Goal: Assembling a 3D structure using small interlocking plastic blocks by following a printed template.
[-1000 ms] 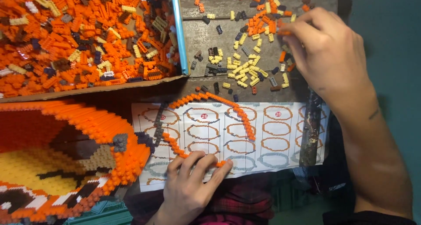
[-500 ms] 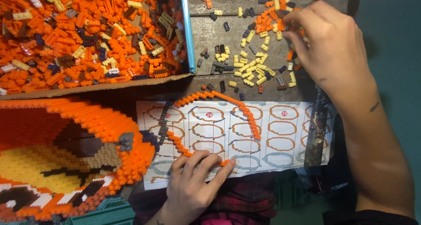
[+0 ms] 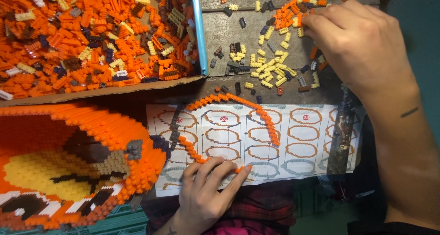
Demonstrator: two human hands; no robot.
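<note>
Our left hand (image 3: 204, 194) lies palm down on the instruction sheet (image 3: 302, 139), its fingers (image 3: 219, 167) spread a little and pressed flat on the near end of the orange brick arc (image 3: 238, 111); nothing is pinched, the tips simply pin that end to the paper. From those fingertips the arc runs away from us and to the left, bends over the top of the sheet, then drops down its right side, so its long axis stands roughly up the page and its open gap faces us, right beside the pinning fingers.

Our right hand (image 3: 362, 42) is well apart, up over the loose bricks (image 3: 270, 65) scattered on the wooden tabletop (image 3: 229, 29). Its fingers are curled together among the orange and cream pieces at the top of the scatter; whether they pinch 1 brick we cannot tell (the knuckles hide the tips). The left hand is clearly the nearer of the 2 to the arc.

Further out, the cardboard box of bricks (image 3: 96, 38) sits at upper left, and the large orange brick model (image 3: 68, 157) fills the lower left, just beside the sheet.
</note>
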